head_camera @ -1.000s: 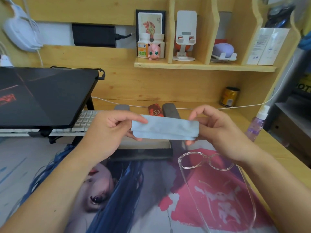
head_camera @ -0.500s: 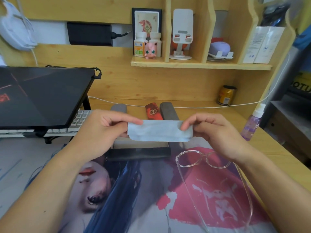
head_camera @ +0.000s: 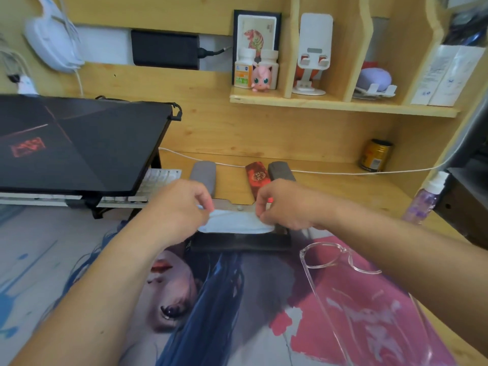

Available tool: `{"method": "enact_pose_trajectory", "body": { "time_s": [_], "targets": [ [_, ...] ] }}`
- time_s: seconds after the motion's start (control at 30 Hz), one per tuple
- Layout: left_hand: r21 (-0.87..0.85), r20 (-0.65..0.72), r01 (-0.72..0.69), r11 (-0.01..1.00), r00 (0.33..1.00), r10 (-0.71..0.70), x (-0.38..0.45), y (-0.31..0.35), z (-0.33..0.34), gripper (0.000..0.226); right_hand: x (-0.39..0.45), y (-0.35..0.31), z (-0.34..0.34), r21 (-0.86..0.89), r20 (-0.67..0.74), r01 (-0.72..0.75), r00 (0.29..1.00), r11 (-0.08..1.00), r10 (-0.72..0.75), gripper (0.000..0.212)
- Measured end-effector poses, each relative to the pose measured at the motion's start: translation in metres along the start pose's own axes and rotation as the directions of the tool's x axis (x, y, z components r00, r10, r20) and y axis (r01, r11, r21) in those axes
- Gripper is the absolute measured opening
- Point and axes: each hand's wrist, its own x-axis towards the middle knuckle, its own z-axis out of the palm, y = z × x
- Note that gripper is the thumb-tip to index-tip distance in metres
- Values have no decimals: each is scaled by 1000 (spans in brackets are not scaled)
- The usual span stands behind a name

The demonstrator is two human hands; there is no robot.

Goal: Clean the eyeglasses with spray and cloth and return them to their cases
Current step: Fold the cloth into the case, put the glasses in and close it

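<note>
A folded light blue cloth lies across an open dark glasses case at the mat's far edge. My left hand pinches the cloth's left end and my right hand pinches its right end. Clear-framed eyeglasses lie unfolded on the printed desk mat under my right forearm, temples pointing toward me. A purple spray bottle with a white cap stands at the desk's right edge. Beyond the hands lie two grey cases and a red case.
A closed black laptop on a stand overhangs a white keyboard at left. A gold can and a white cable sit at the desk's back. The wooden shelf above holds bottles, a pink figure and a phone stand.
Both hands have lowered the folded cloth from mid-air down onto the open dark case. The hands have drawn closer together, fingertips now pointing downward on the cloth.
</note>
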Motion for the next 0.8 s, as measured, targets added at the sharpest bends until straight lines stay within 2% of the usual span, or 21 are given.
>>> {"method": "enact_pose_trajectory", "body": {
  "time_s": [0.2,0.3,0.4,0.5,0.57,0.63,0.73,0.8],
  "targets": [
    [200,143,-75,977,989,47,0,3,11,36,-5,-1,-1,-228,184,-6,982,974,49,12],
    [323,179,-97,941,983,40,-2,6,15,44,-5,-1,3,-281,197,6,979,960,51,10],
    [395,197,-109,912,980,31,-8,9,12,42,-7,0,3,-353,189,30,981,935,39,16],
    [501,151,-183,846,981,123,-12,11,9,35,-7,1,5,-446,191,66,981,893,23,19],
    [466,156,-274,841,961,227,-12,9,11,31,-8,6,5,-366,175,53,984,929,13,16],
    [392,235,-383,837,921,311,-15,10,19,27,-11,12,1,-219,82,35,996,975,-18,18],
    [399,383,-461,792,869,313,-21,14,30,29,-29,29,-16,-34,-134,28,990,999,-32,15],
    [416,399,-459,785,868,296,-20,14,34,35,-50,50,-30,100,-280,36,960,994,-6,16]
  ]
}}
